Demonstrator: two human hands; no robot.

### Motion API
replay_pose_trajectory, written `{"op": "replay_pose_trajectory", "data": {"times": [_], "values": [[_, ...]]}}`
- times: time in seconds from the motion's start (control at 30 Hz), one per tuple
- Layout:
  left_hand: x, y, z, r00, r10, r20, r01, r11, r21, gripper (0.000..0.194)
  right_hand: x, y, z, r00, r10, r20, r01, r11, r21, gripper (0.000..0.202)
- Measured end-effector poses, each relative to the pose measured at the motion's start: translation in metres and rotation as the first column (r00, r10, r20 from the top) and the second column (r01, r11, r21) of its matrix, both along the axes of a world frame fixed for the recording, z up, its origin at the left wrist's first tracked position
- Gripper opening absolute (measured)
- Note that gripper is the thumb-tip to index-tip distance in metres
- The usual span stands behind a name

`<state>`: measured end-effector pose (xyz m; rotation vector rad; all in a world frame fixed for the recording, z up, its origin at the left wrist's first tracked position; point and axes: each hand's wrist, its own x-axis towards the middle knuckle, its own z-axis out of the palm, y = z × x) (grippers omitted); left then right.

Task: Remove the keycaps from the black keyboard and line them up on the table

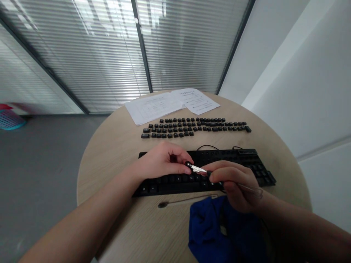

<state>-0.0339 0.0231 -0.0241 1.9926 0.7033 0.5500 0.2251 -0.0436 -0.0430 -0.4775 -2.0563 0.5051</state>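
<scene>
My left hand point(167, 160) pinches a small black keycap point(188, 164) between thumb and fingers, above the black keyboard point(170, 188). My right hand point(236, 180) is closed around a thin brush point(199, 169) with pale bristles and a clear handle. The bristle tip touches or nearly touches the keycap. Part of the keyboard's key area lies hidden under both hands. Beyond it, loose black keycaps point(175, 130) stand in several rows on the round wooden table point(109, 153).
Paper sheets point(156, 106) lie at the table's far edge. In front of the keyboard are a thin tool with a dark round end point(163, 205) and a blue cloth point(205, 226). A basket point(10, 118) stands on the floor at the far left.
</scene>
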Motion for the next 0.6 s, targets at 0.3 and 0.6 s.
{"op": "replay_pose_trajectory", "data": {"times": [0.3,0.6], "values": [[-0.012,0.011,-0.007,0.99,0.143,-0.011,-0.142,0.989,0.036,0.025,0.011,-0.005,0.004,0.987,-0.158,-0.029,0.16,0.977,0.143,0.03],[-0.005,0.013,-0.011,0.971,0.209,0.119,-0.195,0.973,-0.123,0.036,0.014,0.015,0.013,0.917,-0.381,0.119,0.313,0.871,0.379,0.021]]}}
